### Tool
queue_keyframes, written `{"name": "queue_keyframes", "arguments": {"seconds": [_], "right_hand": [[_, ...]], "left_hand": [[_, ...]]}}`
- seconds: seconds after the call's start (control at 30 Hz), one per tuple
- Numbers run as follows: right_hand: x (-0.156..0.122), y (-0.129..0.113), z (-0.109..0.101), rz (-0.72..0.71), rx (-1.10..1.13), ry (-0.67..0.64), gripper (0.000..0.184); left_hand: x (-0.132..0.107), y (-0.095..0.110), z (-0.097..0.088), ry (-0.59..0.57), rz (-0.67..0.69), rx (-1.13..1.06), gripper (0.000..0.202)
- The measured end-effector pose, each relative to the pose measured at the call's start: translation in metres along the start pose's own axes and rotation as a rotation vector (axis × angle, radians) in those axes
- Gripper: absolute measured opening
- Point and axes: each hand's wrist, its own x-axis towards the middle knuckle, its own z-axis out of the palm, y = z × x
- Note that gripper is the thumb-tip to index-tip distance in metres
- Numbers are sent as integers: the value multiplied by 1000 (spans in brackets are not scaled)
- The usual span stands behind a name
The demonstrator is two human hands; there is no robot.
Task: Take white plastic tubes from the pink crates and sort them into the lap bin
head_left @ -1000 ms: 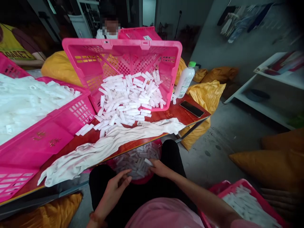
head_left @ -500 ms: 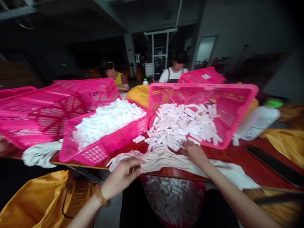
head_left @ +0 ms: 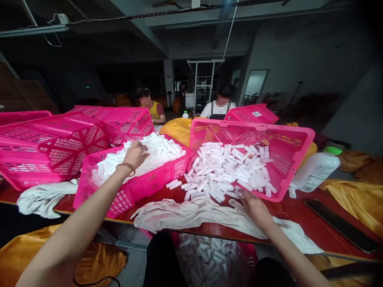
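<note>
Dim concrete workshop, ceiling beams and a pillar (head_left: 169, 79) in the background, far end murky. Two seated co-workers sit beyond the bench: one in a yellow top (head_left: 152, 111), one in a white shirt and dark apron (head_left: 220, 109). Yellow sacks (head_left: 176, 131) are heaped behind the bench and along its right side.

The red-brown bench (head_left: 299, 207) carries several pink plastic crates. The right crate (head_left: 254, 129) lies tilted, open side facing the person, spilling short white tube-like pieces (head_left: 230, 171) onto the bench. The front crate (head_left: 131, 195) is heaped with similar pieces (head_left: 158, 149). A white bottle (head_left: 317, 171) with a green cap and a dark phone (head_left: 341, 225) lie to the right; an off-white cloth (head_left: 191, 215) runs along the near edge. Another crate (head_left: 248, 255) sits below, largely hidden by the bench, blurred.

Left hand (head_left: 136, 156), bracelet (head_left: 125, 166) at the wrist: grip curled on top of the heaped pieces; the hand hides whether it holds any. Right hand (head_left: 254, 207): grip loose and open, on the cloth, just beside the spilled pieces, nothing visibly held.
</note>
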Motion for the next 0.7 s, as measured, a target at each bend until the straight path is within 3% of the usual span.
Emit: {"name": "queue_keyframes", "arguments": {"seconds": [0.1, 0.17, 0.3, 0.37, 0.43, 0.5, 0.7], "right_hand": [[-23, -10, -22, 105, 273, 131, 40], [-42, -35, -36, 144, 556, 121, 35], [-74, -105, -48, 97, 1041, -194, 29], [-86, -129, -47, 104, 1174, -339, 29], [-95, -142, -48, 88, 1216, -411, 27], [-103, -145, -51, 30, 1184, -392, 24], [-117, -138, -58, -114, 1011, -262, 16]], "left_hand": [[-39, 23, -12, 106, 4, -74, 25], [-80, 52, -12, 87, -34, -280, 31], [-165, 126, 7, -218, -154, -688, 25], [-198, 159, 22, -296, -198, -783, 26], [-222, 184, 36, -370, -235, -841, 25], [-237, 200, 46, -457, -222, -877, 21], [-252, 220, 56, -530, -7, -795, 13]]}}
